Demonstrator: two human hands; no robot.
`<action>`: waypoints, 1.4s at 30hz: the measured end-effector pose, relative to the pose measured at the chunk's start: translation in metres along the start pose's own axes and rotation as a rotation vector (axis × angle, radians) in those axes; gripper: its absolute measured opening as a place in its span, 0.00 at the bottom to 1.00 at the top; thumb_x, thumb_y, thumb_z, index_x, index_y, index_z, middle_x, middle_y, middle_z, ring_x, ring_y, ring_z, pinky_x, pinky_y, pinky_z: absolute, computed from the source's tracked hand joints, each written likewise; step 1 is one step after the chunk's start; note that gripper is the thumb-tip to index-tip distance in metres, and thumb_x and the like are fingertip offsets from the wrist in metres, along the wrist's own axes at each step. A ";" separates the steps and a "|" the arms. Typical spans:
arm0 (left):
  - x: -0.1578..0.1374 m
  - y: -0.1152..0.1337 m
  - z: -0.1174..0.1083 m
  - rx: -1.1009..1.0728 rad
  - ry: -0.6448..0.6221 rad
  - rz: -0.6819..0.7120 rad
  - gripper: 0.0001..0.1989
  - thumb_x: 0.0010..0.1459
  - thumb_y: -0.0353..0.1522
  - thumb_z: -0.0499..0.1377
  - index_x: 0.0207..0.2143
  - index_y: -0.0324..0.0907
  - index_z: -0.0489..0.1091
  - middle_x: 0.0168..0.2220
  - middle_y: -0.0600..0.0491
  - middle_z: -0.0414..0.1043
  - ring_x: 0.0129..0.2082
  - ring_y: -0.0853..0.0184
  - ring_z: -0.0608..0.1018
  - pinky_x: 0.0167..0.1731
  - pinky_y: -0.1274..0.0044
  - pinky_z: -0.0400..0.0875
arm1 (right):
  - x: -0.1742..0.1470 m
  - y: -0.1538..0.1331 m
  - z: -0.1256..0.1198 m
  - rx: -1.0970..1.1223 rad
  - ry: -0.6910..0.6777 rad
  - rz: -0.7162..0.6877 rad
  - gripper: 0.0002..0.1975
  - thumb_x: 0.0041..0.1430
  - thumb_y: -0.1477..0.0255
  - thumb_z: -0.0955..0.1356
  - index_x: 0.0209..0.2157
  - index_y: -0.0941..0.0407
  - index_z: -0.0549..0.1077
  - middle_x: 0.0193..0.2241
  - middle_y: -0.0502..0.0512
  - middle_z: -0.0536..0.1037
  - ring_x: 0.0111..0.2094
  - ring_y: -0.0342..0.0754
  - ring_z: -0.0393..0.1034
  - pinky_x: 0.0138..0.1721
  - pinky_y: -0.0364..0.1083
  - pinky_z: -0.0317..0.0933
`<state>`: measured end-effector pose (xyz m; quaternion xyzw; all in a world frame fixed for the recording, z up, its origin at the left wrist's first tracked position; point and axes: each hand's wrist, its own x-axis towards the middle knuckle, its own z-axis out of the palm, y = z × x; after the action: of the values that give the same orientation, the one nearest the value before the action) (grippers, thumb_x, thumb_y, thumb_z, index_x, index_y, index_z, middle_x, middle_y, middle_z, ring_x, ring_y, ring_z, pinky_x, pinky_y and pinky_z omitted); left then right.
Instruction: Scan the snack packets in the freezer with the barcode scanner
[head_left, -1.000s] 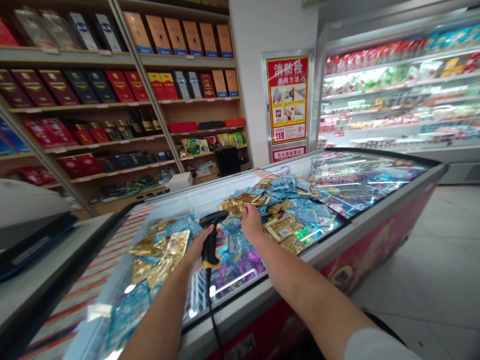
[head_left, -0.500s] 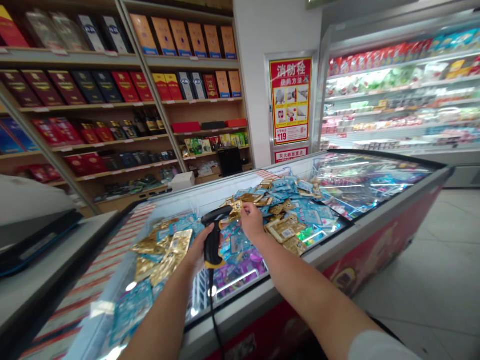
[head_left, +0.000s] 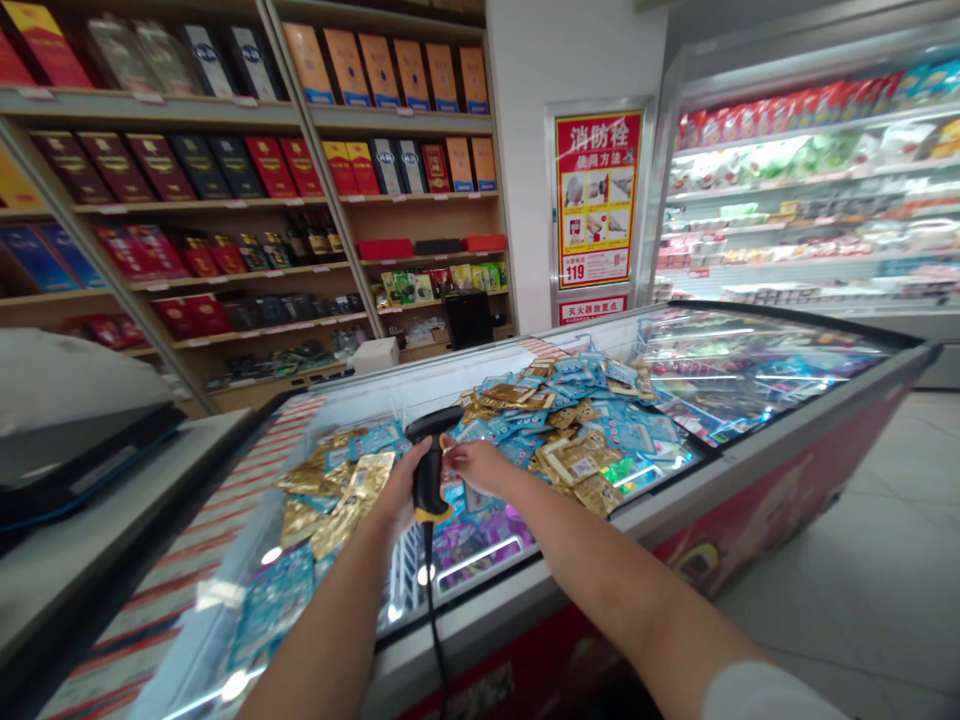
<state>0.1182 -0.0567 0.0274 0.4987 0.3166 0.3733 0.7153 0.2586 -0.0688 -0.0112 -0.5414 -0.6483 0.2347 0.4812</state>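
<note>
My left hand [head_left: 405, 487] is closed round the grip of a black and yellow barcode scanner [head_left: 429, 485], whose head points right over the freezer's glass. Its cable hangs down over the front edge. Right beside the scanner, my right hand [head_left: 476, 466] has its fingers pinched together; the scanner partly covers the fingertips, and whatever they may hold is hidden. Small gold packets [head_left: 581, 462] and blue packets [head_left: 630, 432] lie heaped to the right of the hands. To the left lie more gold packets [head_left: 352, 505] and blue packets [head_left: 274, 600].
The chest freezer's glass top [head_left: 757, 350] stretches to the back right, edged by a grey frame [head_left: 810, 425]. A counter with a dark device [head_left: 82, 450] stands at the left. Shelves of boxes [head_left: 274, 165] and a lit refrigerated cabinet [head_left: 810, 215] line the back.
My right hand has moved left and down from the heap to the scanner, and the gold packet seen at its fingers is out of sight. The view has shifted slightly left.
</note>
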 end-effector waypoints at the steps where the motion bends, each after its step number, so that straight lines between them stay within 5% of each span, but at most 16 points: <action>1: 0.001 0.000 0.000 -0.017 -0.003 -0.001 0.15 0.53 0.42 0.56 0.29 0.37 0.71 0.19 0.53 0.70 0.19 0.70 0.72 0.26 0.77 0.71 | -0.001 -0.001 0.000 -0.111 -0.022 -0.050 0.07 0.52 0.78 0.66 0.26 0.56 0.76 0.23 0.48 0.76 0.27 0.44 0.71 0.30 0.40 0.62; 6: 0.003 0.000 -0.004 -0.050 0.004 0.024 0.15 0.53 0.41 0.57 0.34 0.37 0.71 0.19 0.54 0.69 0.20 0.69 0.74 0.25 0.78 0.71 | -0.003 -0.002 -0.004 -0.269 -0.056 -0.101 0.09 0.53 0.79 0.65 0.30 0.55 0.78 0.28 0.50 0.79 0.32 0.46 0.72 0.36 0.42 0.62; 14: 0.008 -0.002 -0.015 -0.025 0.021 -0.010 0.19 0.53 0.42 0.57 0.40 0.37 0.72 0.23 0.50 0.75 0.26 0.64 0.78 0.32 0.73 0.73 | 0.001 0.010 -0.041 -0.445 0.331 0.065 0.10 0.57 0.76 0.63 0.37 0.57 0.76 0.36 0.57 0.79 0.38 0.49 0.71 0.42 0.45 0.60; 19: 0.008 -0.001 -0.017 -0.012 0.018 -0.038 0.20 0.53 0.43 0.56 0.42 0.38 0.72 0.31 0.46 0.77 0.31 0.61 0.79 0.32 0.73 0.73 | -0.005 0.011 -0.035 -0.617 0.283 0.045 0.21 0.53 0.61 0.69 0.43 0.61 0.72 0.38 0.65 0.76 0.43 0.56 0.67 0.46 0.50 0.57; 29: 0.003 0.008 -0.015 -0.104 0.049 0.039 0.15 0.53 0.40 0.57 0.38 0.39 0.72 0.31 0.50 0.76 0.22 0.67 0.77 0.25 0.74 0.73 | -0.006 0.012 -0.031 -0.605 0.304 0.174 0.29 0.39 0.67 0.76 0.46 0.59 0.70 0.42 0.64 0.71 0.44 0.56 0.66 0.46 0.50 0.59; 37: 0.007 0.004 -0.020 -0.053 0.099 0.017 0.17 0.53 0.41 0.57 0.39 0.40 0.72 0.29 0.50 0.76 0.26 0.65 0.78 0.27 0.74 0.74 | -0.003 0.015 -0.034 -0.486 0.337 0.162 0.11 0.50 0.75 0.69 0.38 0.58 0.72 0.36 0.60 0.75 0.39 0.52 0.70 0.41 0.45 0.59; 42: 0.005 0.001 -0.016 -0.002 0.074 -0.031 0.14 0.52 0.40 0.59 0.35 0.39 0.73 0.27 0.49 0.76 0.28 0.65 0.78 0.25 0.78 0.72 | 0.000 0.017 -0.036 -0.369 0.403 0.164 0.11 0.55 0.77 0.65 0.41 0.57 0.72 0.35 0.57 0.77 0.38 0.50 0.70 0.40 0.45 0.59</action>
<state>0.1068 -0.0447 0.0232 0.4790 0.3502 0.3809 0.7091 0.2982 -0.0720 -0.0096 -0.7061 -0.5253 0.0385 0.4732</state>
